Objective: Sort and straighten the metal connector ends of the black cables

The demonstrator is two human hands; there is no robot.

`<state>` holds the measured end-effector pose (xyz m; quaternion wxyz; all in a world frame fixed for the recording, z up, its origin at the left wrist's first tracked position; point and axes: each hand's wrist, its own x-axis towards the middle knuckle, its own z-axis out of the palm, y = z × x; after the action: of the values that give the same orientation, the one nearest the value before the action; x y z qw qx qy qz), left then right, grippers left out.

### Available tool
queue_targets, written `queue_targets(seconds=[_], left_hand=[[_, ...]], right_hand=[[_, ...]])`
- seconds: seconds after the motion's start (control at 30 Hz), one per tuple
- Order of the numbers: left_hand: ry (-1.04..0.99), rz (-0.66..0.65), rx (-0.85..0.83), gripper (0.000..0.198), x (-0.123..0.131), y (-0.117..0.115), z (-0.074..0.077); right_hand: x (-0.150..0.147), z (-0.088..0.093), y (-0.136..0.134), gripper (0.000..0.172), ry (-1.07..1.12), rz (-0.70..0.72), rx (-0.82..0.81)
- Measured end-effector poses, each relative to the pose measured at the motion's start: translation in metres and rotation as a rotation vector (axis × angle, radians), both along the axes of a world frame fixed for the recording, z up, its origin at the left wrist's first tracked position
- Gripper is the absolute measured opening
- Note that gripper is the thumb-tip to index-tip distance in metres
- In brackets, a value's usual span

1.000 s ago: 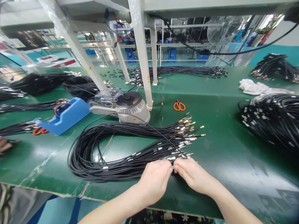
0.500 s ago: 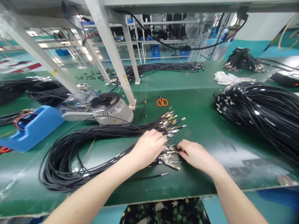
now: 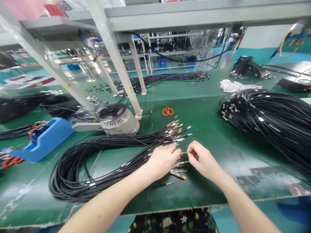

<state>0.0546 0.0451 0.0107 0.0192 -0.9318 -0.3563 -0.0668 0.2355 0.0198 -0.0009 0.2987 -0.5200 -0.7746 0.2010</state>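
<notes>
A looped bundle of black cables (image 3: 80, 142) lies on the green bench, its silver and yellow-marked connector ends (image 3: 173, 129) fanned out to the right. My left hand (image 3: 164, 161) is closed over the lower strand, fingers curled on a cable near its end. With thumb and forefinger together, my right hand (image 3: 204, 158) pinches the tip of that cable (image 3: 184, 152), just right of my left fingers. Below my hands, more connector ends (image 3: 178, 175) stick out, and a single cable end (image 3: 167, 184) lies apart. My left palm and fingers hide part of the cables.
Orange-handled scissors (image 3: 167, 111) lie beyond the connector ends. A grey round machine (image 3: 121, 121) and a blue tape dispenser (image 3: 48, 139) stand left, near white shelf posts (image 3: 121, 64). At right are a large cable coil (image 3: 267, 119) and a white cloth (image 3: 236, 86).
My right hand has risen slightly and tightened into a pinch at the cable tip. My left hand has shifted a little right and down. The camera view has tilted up a bit.
</notes>
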Motion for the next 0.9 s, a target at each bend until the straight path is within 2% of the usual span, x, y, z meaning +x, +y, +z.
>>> queue_targets(seconds=[0.1, 0.27, 0.47, 0.67, 0.9], left_hand=[[-0.089, -0.012, -0.085, 0.025, 0.002, -0.006, 0.009], [-0.134, 0.003, -0.183, 0.030, 0.001, -0.015, 0.016], [-0.152, -0.010, -0.263, 0.031, 0.002, -0.021, 0.012], [-0.145, -0.059, -0.320, 0.031, 0.001, -0.020, 0.010], [-0.175, -0.045, -0.339, 0.033, 0.001, -0.021, -0.002]], right_hand=[[0.003, 0.020, -0.002, 0.011, 0.061, 0.087, -0.048], [0.005, 0.039, -0.005, 0.027, -0.111, 0.224, -0.103], [0.002, 0.034, -0.006, 0.027, -0.138, 0.343, -0.189], [0.001, 0.026, -0.007, 0.027, -0.156, 0.363, -0.201], [-0.002, 0.017, -0.008, 0.028, -0.189, 0.375, -0.223]])
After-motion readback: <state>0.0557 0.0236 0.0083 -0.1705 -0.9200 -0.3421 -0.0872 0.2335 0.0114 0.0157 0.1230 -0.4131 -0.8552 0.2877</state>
